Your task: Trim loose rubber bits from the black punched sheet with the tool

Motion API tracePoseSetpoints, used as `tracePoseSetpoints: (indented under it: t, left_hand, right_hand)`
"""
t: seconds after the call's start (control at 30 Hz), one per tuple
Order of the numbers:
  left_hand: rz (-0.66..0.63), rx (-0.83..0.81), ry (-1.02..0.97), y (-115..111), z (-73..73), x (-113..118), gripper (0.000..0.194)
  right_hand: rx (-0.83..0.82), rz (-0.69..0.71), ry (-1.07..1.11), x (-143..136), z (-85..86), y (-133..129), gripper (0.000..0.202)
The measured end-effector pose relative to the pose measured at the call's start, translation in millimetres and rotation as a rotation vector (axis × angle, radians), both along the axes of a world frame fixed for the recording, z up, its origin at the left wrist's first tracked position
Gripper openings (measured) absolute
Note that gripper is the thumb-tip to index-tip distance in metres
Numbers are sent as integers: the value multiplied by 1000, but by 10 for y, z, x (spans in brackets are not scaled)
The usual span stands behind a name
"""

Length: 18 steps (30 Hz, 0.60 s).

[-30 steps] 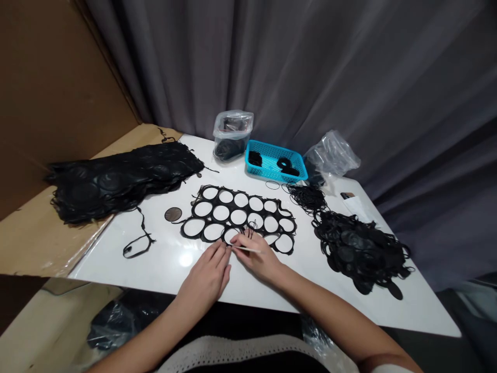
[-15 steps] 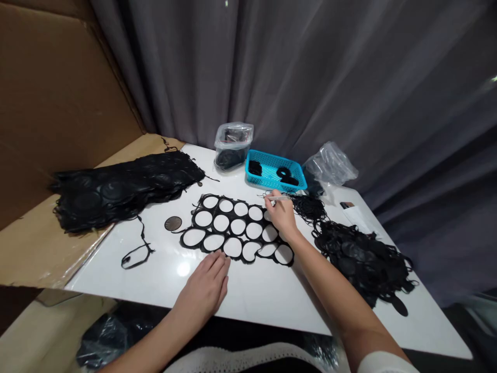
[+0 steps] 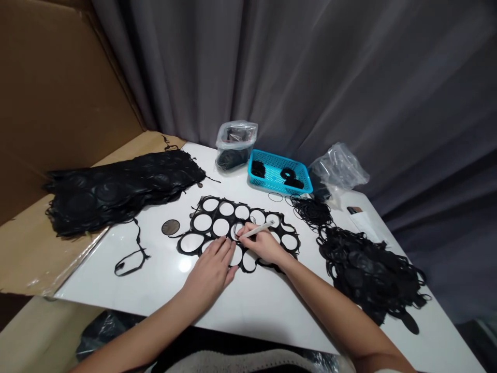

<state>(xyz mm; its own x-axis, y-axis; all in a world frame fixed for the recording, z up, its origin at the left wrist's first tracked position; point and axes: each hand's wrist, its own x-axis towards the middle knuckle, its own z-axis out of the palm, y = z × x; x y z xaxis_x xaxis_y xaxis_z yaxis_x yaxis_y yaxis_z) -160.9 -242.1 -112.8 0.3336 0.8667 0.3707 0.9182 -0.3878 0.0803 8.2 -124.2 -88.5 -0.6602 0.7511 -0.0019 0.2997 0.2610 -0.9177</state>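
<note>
On the white table [image 3: 151, 282], a black holed sheet [image 3: 232, 219] lies lengthwise left-to-right under the left hand [image 3: 213, 263], fingers together; the right hand [image 3: 266, 244], farther in, pinches a pale tool [image 3: 260, 228].

The broad white worktop [image 3: 135, 290] looks smooth and glossy, catching a bright spot of light. The flat black sheet with round holes [image 3: 214, 216] looks rubbery, ragged-edged. The slim white pen-like tool [image 3: 258, 229] seems smooth plastic. The turquoise rectangular basket [image 3: 279, 185] is perforated plastic; the clear crumpled bag [image 3: 341, 166], shiny plastic film; the pleated grey curtain [image 3: 310, 67], matt cloth.
</note>
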Motion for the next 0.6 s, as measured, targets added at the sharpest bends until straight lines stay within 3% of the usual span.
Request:
tracePoseSetpoints:
  t: [0.37,0.47,0.6]
  left_hand:
    - [-4,-19,-14,7,3,-14,49]
    - [-9,7,-7,6,5,-13,50]
    - [-15,40,-12,20,13,-16,48]
  right_hand:
    - [92,5,-17,-11,-82,-17,10]
    - [236,30,-52,-11,-97,-92,11]
    - [620,155,-184,-22,-142,-217,11]
